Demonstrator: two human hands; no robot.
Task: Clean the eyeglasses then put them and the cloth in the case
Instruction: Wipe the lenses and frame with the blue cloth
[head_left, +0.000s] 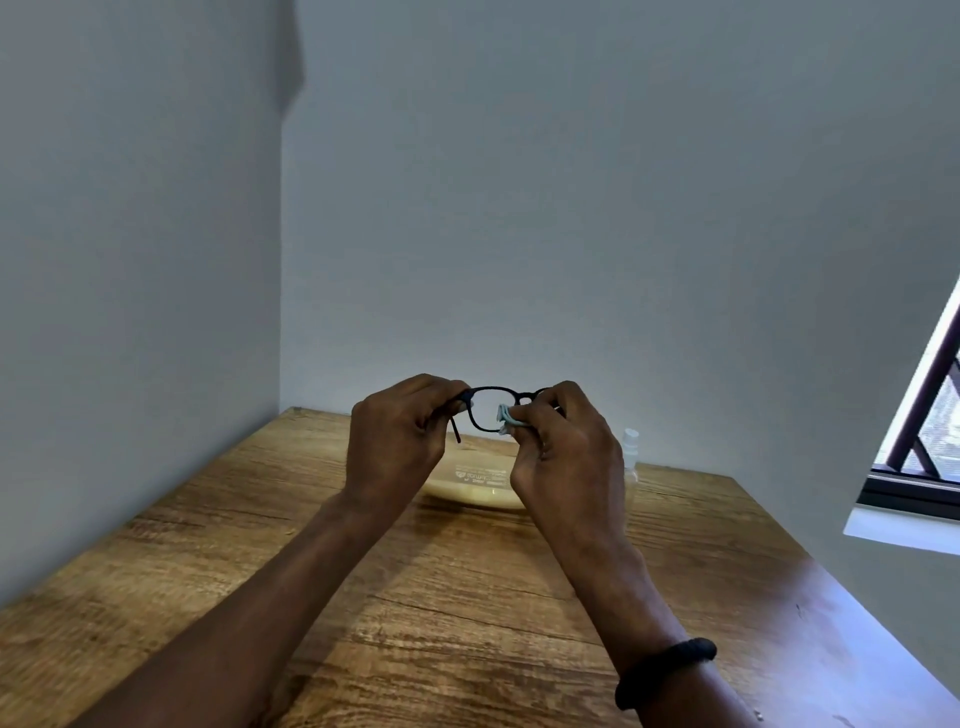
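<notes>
Evidently the cleaning step is in hand: the eyeglasses (493, 388) are held up in the air above the far part of the wooden surface (467, 597), lenses facing the person. The left hand (397, 436) grips the frame at its left corner, fingers curled round it, with one side arm hanging loose below. The right hand (566, 447) pinches a folded pale cloth (506, 415) against the inner edge of the left lens, beside the bridge; the other lens is mostly hidden behind this hand. The cream-coloured case (483, 493) lies on the surface just beyond and below the hands, and whether it is open cannot be told. A small clear bottle (630, 441) stands just beside the case, on its right. The next move probably calls for light rubbing across each lens while the left hand steadies the frame, then folding the side arms before lowering the glasses to the case. Walls close the surface on the left and far sides, and a window (930, 415) lies to the right; open room is toward the person, where the surface is bare wood.
</notes>
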